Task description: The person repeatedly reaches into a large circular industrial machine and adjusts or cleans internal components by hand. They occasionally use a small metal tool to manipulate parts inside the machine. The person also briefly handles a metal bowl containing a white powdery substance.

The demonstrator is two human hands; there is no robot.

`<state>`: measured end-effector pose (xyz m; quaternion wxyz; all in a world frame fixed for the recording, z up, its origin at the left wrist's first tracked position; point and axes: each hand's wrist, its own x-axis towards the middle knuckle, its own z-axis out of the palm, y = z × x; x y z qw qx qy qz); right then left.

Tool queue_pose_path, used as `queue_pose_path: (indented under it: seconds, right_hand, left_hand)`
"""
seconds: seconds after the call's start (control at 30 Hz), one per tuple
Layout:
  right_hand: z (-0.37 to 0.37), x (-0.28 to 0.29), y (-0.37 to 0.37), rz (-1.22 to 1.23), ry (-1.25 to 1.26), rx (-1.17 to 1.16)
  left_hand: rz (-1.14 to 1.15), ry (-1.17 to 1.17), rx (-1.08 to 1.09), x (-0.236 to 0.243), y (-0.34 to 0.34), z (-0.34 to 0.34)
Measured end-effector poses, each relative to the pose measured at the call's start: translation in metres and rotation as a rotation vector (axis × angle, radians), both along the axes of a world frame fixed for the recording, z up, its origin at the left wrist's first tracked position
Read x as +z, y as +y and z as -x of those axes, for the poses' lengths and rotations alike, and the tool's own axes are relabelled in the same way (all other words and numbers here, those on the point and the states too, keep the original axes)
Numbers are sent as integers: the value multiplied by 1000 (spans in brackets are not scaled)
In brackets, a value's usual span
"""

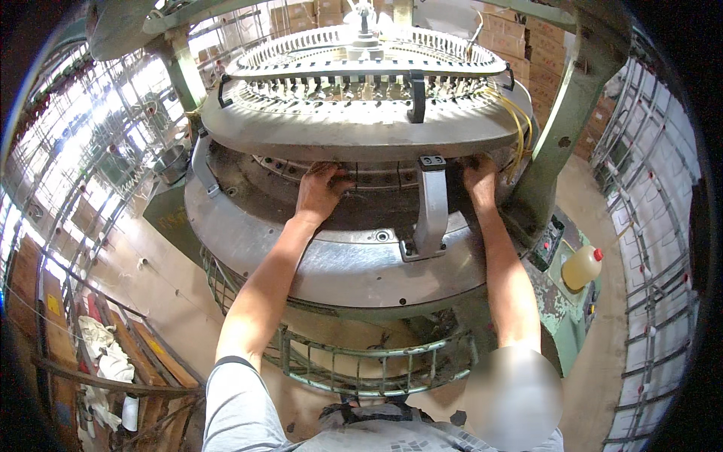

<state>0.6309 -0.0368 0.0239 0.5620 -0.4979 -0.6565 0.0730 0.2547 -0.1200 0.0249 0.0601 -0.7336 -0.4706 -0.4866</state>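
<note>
Both arms reach forward into the gap of a large round knitting machine, between its upper metal plate (361,137) and the broad lower ring (346,271). My left hand (322,190) is bent inward under the plate's front edge, fingers curled together beside the dark inner band. Farther right, beyond an upright metal bracket (431,207), my right hand (480,179) is closed, with its fingertips tucked under the plate's rim. Whatever either hand grips is too small or hidden to make out. Thin dark rods stand in the gap between the hands.
A green post (561,113) rises close by my right arm, with yellow tubes (520,120) beside it. A jug of yellowish liquid (581,268) stands on a green box at right. Below the ring runs a curved guard rail (376,361). Yarn racks flank both sides.
</note>
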Motion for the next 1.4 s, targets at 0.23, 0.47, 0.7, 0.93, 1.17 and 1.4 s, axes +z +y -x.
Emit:
queue_pose_path:
  seconds: [0.23,0.47,0.7,0.93,1.17,1.4]
  right_hand:
    - [9,-13,14,-149,-220,21]
    - [6,-18,15,-206,-339,-109]
    - [13,-7,4,-17,-285,-31]
    - [20,-4,-6,-20,-531,36]
    - [20,0,-12,-156,-503,37]
    - [23,-4,-7,-69,-574,-3]
  left_hand:
    - [112,-54,-13,2,2,6]
    - [61,97,40,0,5,8]
    - [94,20,36,5,0,4]
    - [-22,80,-7,2,3,2]
    - [34,50,23,5,1,-1]
    - [39,77,-28,3,1,5]
